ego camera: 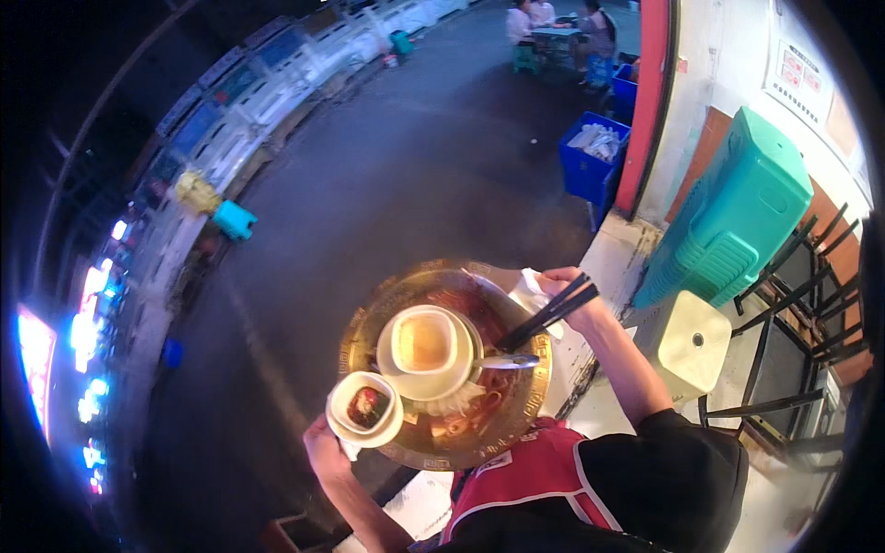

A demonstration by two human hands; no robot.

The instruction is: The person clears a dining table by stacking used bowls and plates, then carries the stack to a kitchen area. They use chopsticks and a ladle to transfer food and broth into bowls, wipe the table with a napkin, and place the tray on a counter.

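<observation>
My left hand (pixel 323 446) grips the left edge of a wide metal pot (pixel 541 397) with a patterned gold-toned rim, a bit of white tissue (pixel 351 451) under the fingers. At the pot's far right, my right hand (pixel 570 290) holds the edge through another white tissue (pixel 527 285). Reddish broth and food scraps lie inside. Stacked pale bowls (pixel 422 388) stand in it, the top one with yellowish liquid. Near my left hand, a small white bowl (pixel 339 408) with dark red sauce rests at the rim. Black chopsticks (pixel 546 314) and a metal spoon (pixel 508 361) lean across the right side.
To the right are stacked turquoise stools (pixel 747 186), a cream stool (pixel 695 339) and dark-framed furniture (pixel 788 345). A red doorpost (pixel 646 117) stands beside a blue bin (pixel 588 166) holding pale items. Seated people (pixel 598 31) are at a far table; a pale railing (pixel 256 110) borders the dark pavement (pixel 415 159).
</observation>
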